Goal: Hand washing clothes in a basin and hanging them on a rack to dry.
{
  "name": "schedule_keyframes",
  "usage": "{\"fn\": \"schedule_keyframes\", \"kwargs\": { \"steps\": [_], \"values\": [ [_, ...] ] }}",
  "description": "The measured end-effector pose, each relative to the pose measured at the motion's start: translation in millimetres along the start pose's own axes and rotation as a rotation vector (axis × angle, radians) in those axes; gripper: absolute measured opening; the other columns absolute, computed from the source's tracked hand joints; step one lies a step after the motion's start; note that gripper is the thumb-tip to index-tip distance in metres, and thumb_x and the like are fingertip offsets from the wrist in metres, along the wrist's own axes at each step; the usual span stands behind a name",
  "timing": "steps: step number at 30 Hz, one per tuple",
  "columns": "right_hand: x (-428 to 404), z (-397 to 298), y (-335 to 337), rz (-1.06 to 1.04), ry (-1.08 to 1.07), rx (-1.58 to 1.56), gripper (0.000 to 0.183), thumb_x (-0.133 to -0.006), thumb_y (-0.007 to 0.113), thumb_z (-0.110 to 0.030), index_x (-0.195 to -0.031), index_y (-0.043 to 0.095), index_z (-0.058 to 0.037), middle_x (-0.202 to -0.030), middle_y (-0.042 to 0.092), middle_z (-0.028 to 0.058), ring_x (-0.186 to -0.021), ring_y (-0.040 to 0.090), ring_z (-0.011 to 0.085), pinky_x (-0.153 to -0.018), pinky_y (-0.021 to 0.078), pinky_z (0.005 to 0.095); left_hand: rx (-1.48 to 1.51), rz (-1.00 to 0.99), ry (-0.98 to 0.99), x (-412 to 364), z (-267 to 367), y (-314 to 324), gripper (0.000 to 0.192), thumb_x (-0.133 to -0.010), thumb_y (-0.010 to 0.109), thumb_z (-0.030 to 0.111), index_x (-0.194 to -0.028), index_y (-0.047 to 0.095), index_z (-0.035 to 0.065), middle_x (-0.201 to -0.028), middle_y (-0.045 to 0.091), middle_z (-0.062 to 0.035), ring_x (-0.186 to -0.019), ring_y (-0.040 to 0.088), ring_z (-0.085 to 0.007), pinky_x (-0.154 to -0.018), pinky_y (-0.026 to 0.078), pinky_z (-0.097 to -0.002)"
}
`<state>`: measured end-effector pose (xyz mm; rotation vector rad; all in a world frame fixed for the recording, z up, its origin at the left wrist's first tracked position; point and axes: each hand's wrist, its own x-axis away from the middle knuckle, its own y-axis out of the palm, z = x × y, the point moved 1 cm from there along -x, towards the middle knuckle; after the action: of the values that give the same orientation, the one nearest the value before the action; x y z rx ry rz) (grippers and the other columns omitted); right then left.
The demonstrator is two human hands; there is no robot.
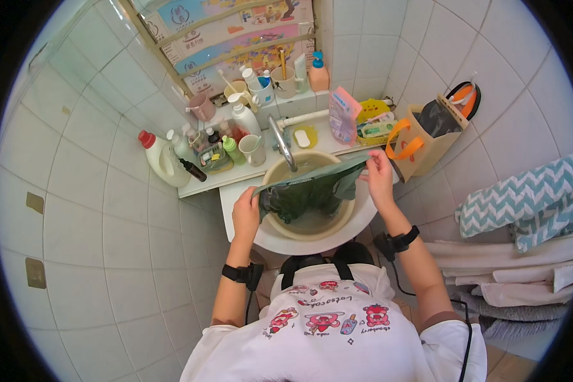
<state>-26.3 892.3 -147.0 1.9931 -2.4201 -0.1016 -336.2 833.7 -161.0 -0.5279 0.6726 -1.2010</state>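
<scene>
A wet dark green cloth [305,193] is stretched between my two hands, its upper edge pulled nearly taut and its lower part hanging into a cream plastic basin [310,236]. My left hand [246,210] grips the cloth's left corner at the basin's left rim. My right hand [380,177] pinches the other end, higher up and past the basin's right rim. Cloudy water [315,220] shows in the basin below the cloth. The basin stands in a white washbasin [286,247], under a chrome faucet [281,143].
A detergent bottle [164,160], a mug [253,151] and several small bottles crowd the counter on the left. Behind the faucet lies a soap bar [302,138]. A pink pouch [344,117] and a paper bag [422,143] stand at the right. Towels [515,267] hang on the far right.
</scene>
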Motion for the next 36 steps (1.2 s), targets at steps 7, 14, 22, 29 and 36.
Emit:
{"fn": "schedule_keyframes", "kwargs": {
  "steps": [7,14,22,29,36],
  "values": [
    [-11,-76,2,-0.070,-0.113,-0.236,0.012,-0.091,0.041,-0.009,-0.102,0.046,-0.0072,-0.095,0.055,0.0026,-0.086,0.057,0.0112,-0.066,0.0528,0.0278,0.194,0.193,0.170,-12,60,-42,0.017,-0.087,0.049,0.008,-0.100,0.057,0.0011,-0.066,0.052,-0.0173,-0.054,0.044,-0.0197,-0.055,0.040,-0.0280],
    [-14,-172,21,-0.196,-0.282,-0.440,0.011,-0.090,0.042,-0.006,-0.100,0.046,-0.0040,-0.092,0.052,0.0037,-0.087,0.056,0.0133,-0.066,0.0535,0.0292,0.609,0.164,0.117,-29,102,-93,0.021,-0.091,0.049,0.012,-0.103,0.056,-0.0038,-0.080,0.056,-0.0011,-0.072,0.046,-0.0062,-0.066,0.039,-0.0200],
    [-24,-182,25,-0.255,-0.298,-0.476,0.011,-0.090,0.043,-0.008,-0.100,0.045,-0.0030,-0.091,0.054,0.0042,-0.088,0.057,0.0154,-0.071,0.0530,0.0343,0.811,0.071,0.015,-29,109,-88,0.022,-0.092,0.046,0.011,-0.104,0.056,-0.0033,-0.086,0.055,0.0020,-0.075,0.045,-0.0040,-0.066,0.037,-0.0175],
    [-35,-38,12,-0.114,0.040,-0.200,0.009,-0.089,0.043,-0.009,-0.097,0.048,-0.0085,-0.091,0.051,-0.0012,-0.080,0.051,0.0071,-0.065,0.0438,0.0228,0.618,-0.350,-0.303,4,59,6,0.025,-0.088,0.049,0.010,-0.110,0.055,-0.0006,-0.074,0.051,0.0011,-0.069,0.042,-0.0046,-0.060,0.038,-0.0195],
    [-20,118,30,-0.425,0.144,0.448,0.023,-0.088,0.046,-0.014,-0.109,0.048,-0.0072,-0.101,0.053,0.0072,-0.091,0.052,0.0174,-0.078,0.0443,0.0359,0.335,-0.242,-0.241,25,-14,136,0.042,-0.087,0.043,0.007,-0.128,0.039,0.0051,-0.108,0.052,-0.0243,-0.099,0.052,-0.0331,-0.082,0.040,-0.0360]
  ]
}}
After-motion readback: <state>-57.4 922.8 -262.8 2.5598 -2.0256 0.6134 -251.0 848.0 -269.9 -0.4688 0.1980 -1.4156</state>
